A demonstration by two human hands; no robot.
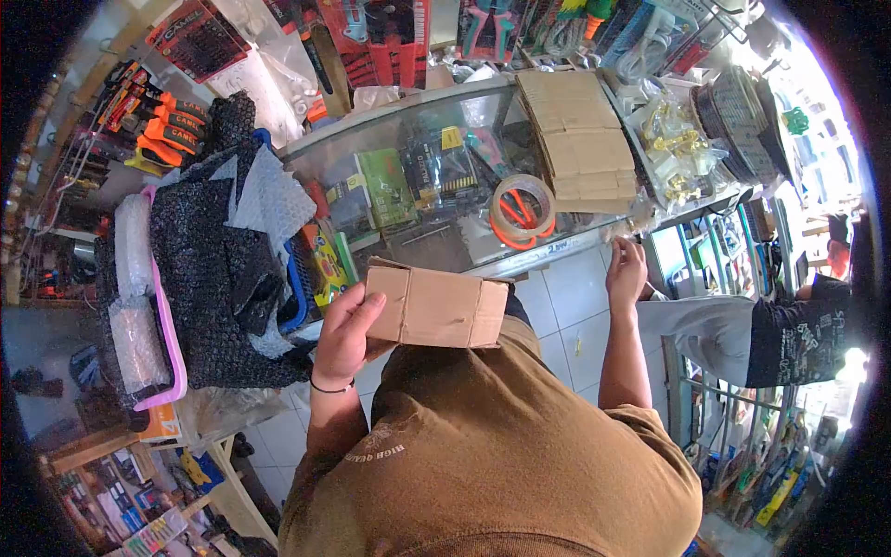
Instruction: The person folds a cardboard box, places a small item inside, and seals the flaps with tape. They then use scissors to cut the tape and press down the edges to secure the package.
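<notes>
My left hand (342,336), a dark band at its wrist, grips the left end of a small brown cardboard box (450,306). Thumb on top, it holds the box in front of my body, just short of the glass counter (427,249). My right hand (627,271) is at the counter's front edge with fingertips pinched together. Whether something small is between them I cannot make out. Beyond that hand lies a stack of flattened cardboard (580,139). A roll of tape (506,223) rests on the glass, with orange loops showing through and around it.
Black bubble wrap (190,269) and a pink-edged tray (167,325) are at the left. Bags of brass-coloured fittings (677,144) sit at the back right. Another person in grey trousers (705,325) is at the right. Packaged tools (376,42) hang behind the counter.
</notes>
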